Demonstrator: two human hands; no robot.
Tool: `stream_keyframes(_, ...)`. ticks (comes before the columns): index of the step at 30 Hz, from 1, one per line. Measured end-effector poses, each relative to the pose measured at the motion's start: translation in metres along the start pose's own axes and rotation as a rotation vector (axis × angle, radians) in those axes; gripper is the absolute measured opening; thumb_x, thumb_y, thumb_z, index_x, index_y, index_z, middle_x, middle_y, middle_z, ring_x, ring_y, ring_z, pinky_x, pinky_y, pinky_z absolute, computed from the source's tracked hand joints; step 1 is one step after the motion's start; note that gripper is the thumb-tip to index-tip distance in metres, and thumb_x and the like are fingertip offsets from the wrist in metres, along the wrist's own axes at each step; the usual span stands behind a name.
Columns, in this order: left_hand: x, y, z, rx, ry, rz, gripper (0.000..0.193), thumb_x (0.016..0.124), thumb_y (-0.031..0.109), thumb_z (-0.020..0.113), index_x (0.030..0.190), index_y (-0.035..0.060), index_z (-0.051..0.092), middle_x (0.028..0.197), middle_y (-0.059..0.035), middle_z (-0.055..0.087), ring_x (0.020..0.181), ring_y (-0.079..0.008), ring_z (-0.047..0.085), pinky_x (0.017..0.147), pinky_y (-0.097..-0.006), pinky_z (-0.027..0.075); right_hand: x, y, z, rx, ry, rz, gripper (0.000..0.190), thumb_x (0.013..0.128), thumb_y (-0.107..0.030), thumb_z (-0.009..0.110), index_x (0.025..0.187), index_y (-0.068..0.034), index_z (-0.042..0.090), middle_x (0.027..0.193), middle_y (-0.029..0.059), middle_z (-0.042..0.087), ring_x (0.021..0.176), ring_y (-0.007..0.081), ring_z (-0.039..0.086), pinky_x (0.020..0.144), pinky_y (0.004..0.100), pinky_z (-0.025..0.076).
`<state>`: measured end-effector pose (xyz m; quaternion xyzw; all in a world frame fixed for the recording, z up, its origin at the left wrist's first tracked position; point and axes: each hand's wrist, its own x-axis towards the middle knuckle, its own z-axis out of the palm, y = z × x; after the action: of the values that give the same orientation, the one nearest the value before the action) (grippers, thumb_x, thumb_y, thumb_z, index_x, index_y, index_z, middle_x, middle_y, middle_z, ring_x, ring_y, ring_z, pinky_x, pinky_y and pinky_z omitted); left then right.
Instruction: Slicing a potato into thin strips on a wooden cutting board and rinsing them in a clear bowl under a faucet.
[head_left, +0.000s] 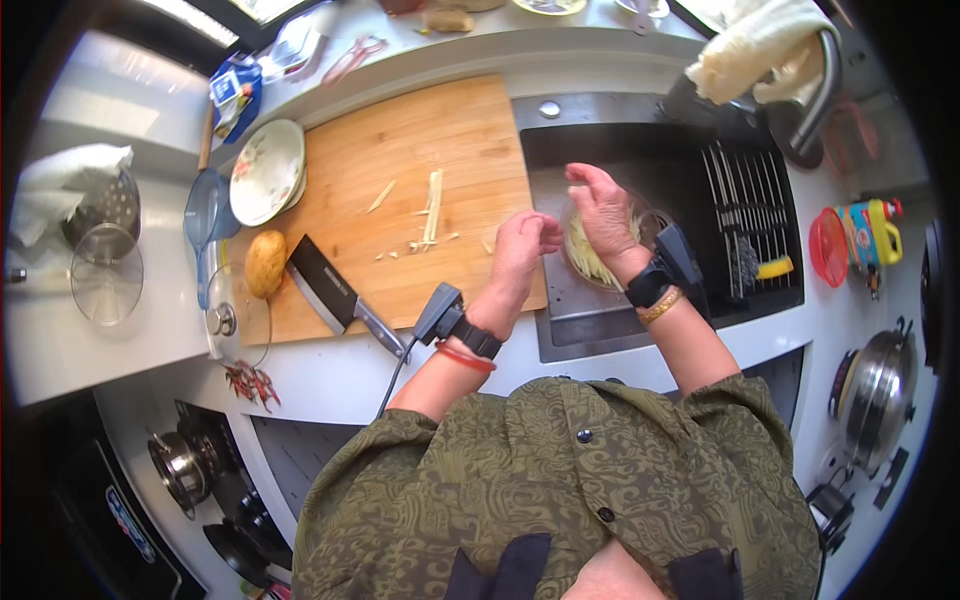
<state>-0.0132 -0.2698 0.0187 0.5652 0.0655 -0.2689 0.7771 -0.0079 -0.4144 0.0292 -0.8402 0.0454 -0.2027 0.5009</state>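
Observation:
My left hand (522, 244) is above the right edge of a wooden cutting board (390, 150), fingers loosely bent, with nothing visible in it. My right hand (606, 217) hovers over a clear bowl of pale shredded strips, probably potato (585, 251), inside the sink; its fingers are curved and no held thing shows. Part of the bowl is hidden beneath that hand. On the board lie a few cut strips (433, 206) and small scraps. A cleaver (334, 292) rests at the board's front left, its handle over the edge, beside a whole potato (266, 264).
Left are a floral bowl (262, 172), a blue strainer (212, 210), a glass lid (240, 315) and dried red chillies (251, 382). The black sink (637, 142) has a wire rack (742, 210) holding a yellow sponge (775, 268). A cloth (757, 52) drapes over the faucet (829, 90).

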Motion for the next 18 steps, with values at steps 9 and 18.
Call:
stream_keyframes(9, -0.051, 0.01, -0.095, -0.154, 0.26, -0.003, 0.022, 0.092, 0.016, 0.041, 0.09, -0.0005, 0.056, 0.082, -0.0105, 0.061, 0.073, -0.0188, 0.059, 0.069, -0.0302, 0.05, 0.041, -0.047, 0.169, -0.244, -0.474, -0.692, 0.021, 0.074, -0.002, 0.051, 0.093, -0.002, 0.06, 0.1, 0.0159, 0.059, 0.106, 0.0343, 0.052, 0.091, 0.0399, 0.043)
stream_keyframes(18, -0.069, 0.016, -0.139, -0.229, 0.371, 0.003, 0.02, 0.09, 0.014, 0.042, 0.089, -0.0003, 0.055, 0.081, -0.0098, 0.06, 0.074, -0.0175, 0.059, 0.069, -0.0296, 0.05, 0.043, -0.042, 0.19, -0.29, -0.714, -0.759, 0.025, 0.076, -0.008, 0.054, 0.1, -0.003, 0.057, 0.108, 0.0142, 0.054, 0.105, 0.0317, 0.05, 0.091, 0.0387, 0.041)
